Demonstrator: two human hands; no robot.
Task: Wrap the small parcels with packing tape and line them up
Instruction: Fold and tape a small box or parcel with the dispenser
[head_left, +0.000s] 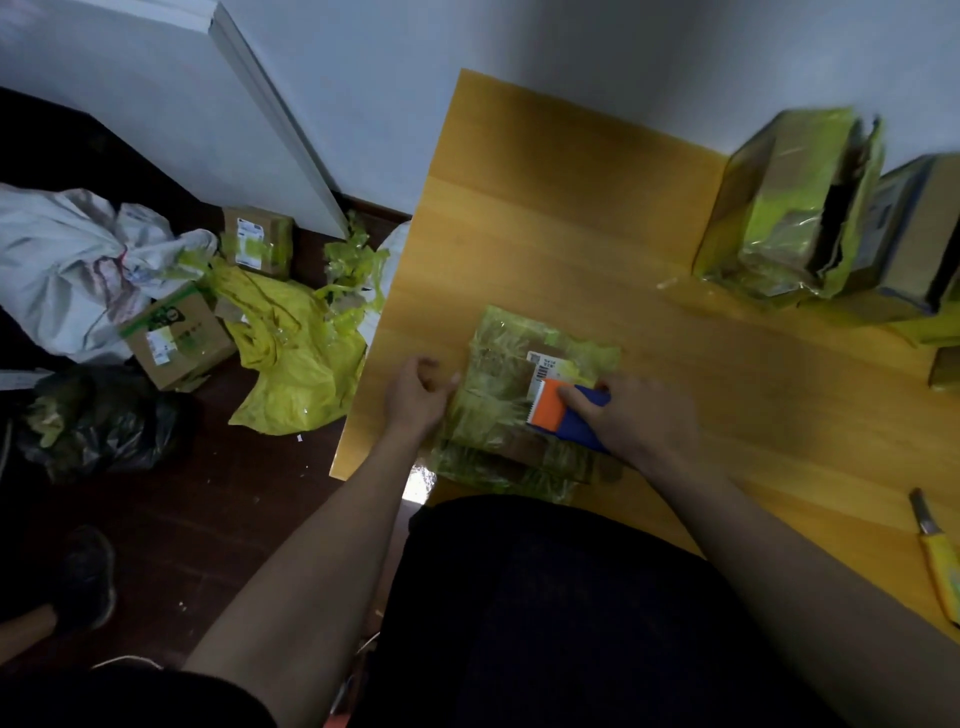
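A small parcel (511, 405) wrapped in yellow-green tape lies flat near the front edge of the wooden table (571, 234), a white label showing on top. My right hand (634, 415) grips a blue and orange tape dispenser (563, 413) and holds it on top of the parcel. My left hand (415, 397) touches the parcel's left side with its fingers loosely curled; whether it holds the parcel cannot be told. Two taped parcels (795, 208) stand upright side by side at the table's back right.
A yellow-handled knife (937, 556) lies on the table at the right edge. On the floor to the left are cardboard boxes (179, 338), yellow plastic scraps (296, 353), a white sack (67, 270) and a black bag (98, 421). A shoe (85, 577) is at the lower left.
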